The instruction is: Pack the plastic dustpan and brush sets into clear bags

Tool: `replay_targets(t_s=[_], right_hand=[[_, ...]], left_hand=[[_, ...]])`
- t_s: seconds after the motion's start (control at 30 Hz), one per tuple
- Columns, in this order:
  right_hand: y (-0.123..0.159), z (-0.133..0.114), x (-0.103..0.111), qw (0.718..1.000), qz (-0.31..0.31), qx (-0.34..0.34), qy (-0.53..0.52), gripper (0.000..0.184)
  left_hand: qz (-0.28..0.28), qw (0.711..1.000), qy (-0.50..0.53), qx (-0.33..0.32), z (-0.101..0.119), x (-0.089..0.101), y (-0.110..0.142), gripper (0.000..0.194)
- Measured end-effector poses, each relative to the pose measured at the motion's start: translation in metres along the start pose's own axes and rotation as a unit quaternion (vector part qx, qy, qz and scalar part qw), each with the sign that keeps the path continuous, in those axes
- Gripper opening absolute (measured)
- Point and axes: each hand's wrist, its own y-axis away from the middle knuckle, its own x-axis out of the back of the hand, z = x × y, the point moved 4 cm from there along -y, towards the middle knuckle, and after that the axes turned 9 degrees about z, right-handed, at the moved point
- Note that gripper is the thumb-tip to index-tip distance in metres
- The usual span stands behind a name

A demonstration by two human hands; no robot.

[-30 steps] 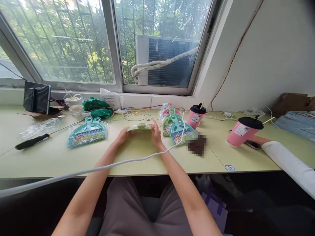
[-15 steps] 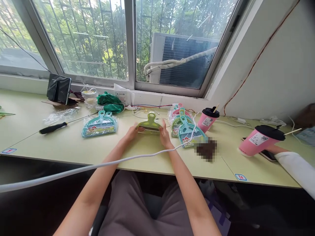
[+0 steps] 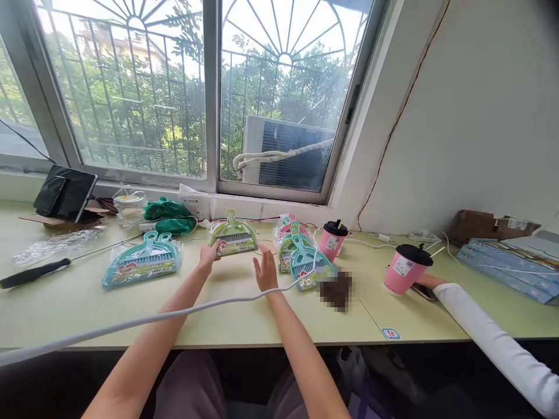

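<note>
A wide window [image 3: 279, 93] stands over a pale green table [image 3: 236, 320], which carries a pile of wrapped dustpan-and-brush sets [image 3: 301, 250] right of centre and a wrapped blue set [image 3: 142, 265] on the left. Between them lies a wrapped green set [image 3: 238, 241], and the left hand [image 3: 208, 257] has its fingers closed on the near left corner. The right hand [image 3: 267, 270], loosely open and empty, is just beside the right corner.

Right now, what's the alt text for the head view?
The left hand holds a green dustpan set by its left end; the right hand, open, is near its other end. A blue set lies left; more sets and two pink cups are right.
</note>
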Motion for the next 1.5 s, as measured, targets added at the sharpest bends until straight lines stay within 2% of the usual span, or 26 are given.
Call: replay_targets(t_s=[0.07,0.13,0.2,0.23,0.27,0.3,0.37,0.4,0.47,0.53,0.57,0.63,0.73,0.83,0.9,1.0,1.07,1.17,1.27,1.33,1.4,1.43,1.5], right_hand=[[0.001,0.005,-0.004,0.998,0.01,-0.04,-0.04,0.041],[0.003,0.015,-0.008,0.991,0.015,-0.108,-0.082,0.038],[0.004,0.024,-0.014,0.978,0.006,-0.171,-0.118,0.037],[0.005,0.028,-0.016,0.973,-0.001,-0.19,-0.13,0.037],[0.005,0.029,-0.018,0.969,-0.009,-0.203,-0.14,0.038],[0.006,0.03,-0.019,0.966,-0.018,-0.21,-0.146,0.039],[0.008,0.028,-0.02,0.964,-0.041,-0.216,-0.15,0.038],[0.009,0.026,-0.021,0.963,-0.056,-0.217,-0.151,0.037],[0.011,0.023,-0.022,0.962,-0.086,-0.216,-0.146,0.035],[0.013,0.023,-0.023,0.959,-0.115,-0.217,-0.14,0.033],[0.013,0.023,-0.023,0.958,-0.124,-0.22,-0.136,0.032],[0.015,0.024,-0.024,0.955,-0.135,-0.228,-0.132,0.028],[0.017,0.026,-0.022,0.954,-0.133,-0.238,-0.125,0.028],[0.018,0.025,-0.017,0.955,-0.128,-0.233,-0.129,0.033],[0.018,0.025,-0.015,0.956,-0.127,-0.232,-0.13,0.033],[0.017,0.024,-0.013,0.958,-0.124,-0.226,-0.127,0.033],[0.015,0.021,-0.013,0.961,-0.129,-0.209,-0.128,0.032],[0.015,0.018,-0.016,0.96,-0.172,-0.177,-0.131,0.026],[0.016,0.02,-0.015,0.967,-0.216,-0.127,-0.047,0.02],[0.015,0.025,-0.008,0.971,-0.211,-0.1,0.057,0.019],[0.015,0.029,-0.001,0.964,-0.206,-0.093,0.139,0.023],[0.015,0.031,0.002,0.959,-0.211,-0.094,0.164,0.025],[0.016,0.031,0.006,0.95,-0.227,-0.093,0.191,0.028]], left_hand=[[-0.012,1.0,-0.023,0.002,0.016,-0.016,-0.006,0.04],[-0.012,0.999,-0.038,-0.012,0.033,-0.028,-0.011,0.044],[0.013,0.998,-0.051,-0.038,0.046,-0.029,-0.017,0.052],[0.035,0.994,-0.073,-0.07,0.05,-0.022,-0.021,0.056],[0.058,0.987,-0.099,-0.109,0.052,-0.012,-0.025,0.058],[0.084,0.964,-0.172,-0.187,0.054,0.003,-0.029,0.058],[0.1,0.887,-0.326,-0.31,0.043,0.039,-0.036,0.051],[0.097,0.853,-0.39,-0.332,0.031,0.063,-0.04,0.049],[0.08,0.809,-0.494,-0.309,-0.001,0.115,-0.05,0.055],[0.028,0.798,-0.551,-0.242,-0.033,0.165,-0.055,0.072],[0.006,0.797,-0.558,-0.23,-0.044,0.185,-0.054,0.076],[-0.03,0.795,-0.563,-0.226,-0.056,0.211,-0.048,0.083],[-0.043,0.787,-0.566,-0.24,-0.057,0.221,-0.032,0.094],[-0.028,0.789,-0.556,-0.261,-0.053,0.211,-0.01,0.102],[-0.019,0.794,-0.541,-0.277,-0.054,0.198,0.01,0.097],[-0.052,0.787,-0.524,-0.32,-0.06,0.167,0.047,0.093],[-0.105,0.777,-0.51,-0.353,-0.06,0.133,0.076,0.092],[-0.158,0.772,-0.491,-0.371,-0.05,0.064,0.115,0.088],[-0.126,0.783,-0.486,-0.369,-0.033,-0.013,0.138,0.077],[-0.12,0.783,-0.478,-0.379,-0.022,-0.056,0.143,0.068],[-0.143,0.785,-0.471,-0.377,-0.017,-0.083,0.139,0.064],[-0.165,0.784,-0.463,-0.38,-0.015,-0.09,0.136,0.065],[-0.198,0.781,-0.446,-0.39,-0.013,-0.09,0.125,0.067]])
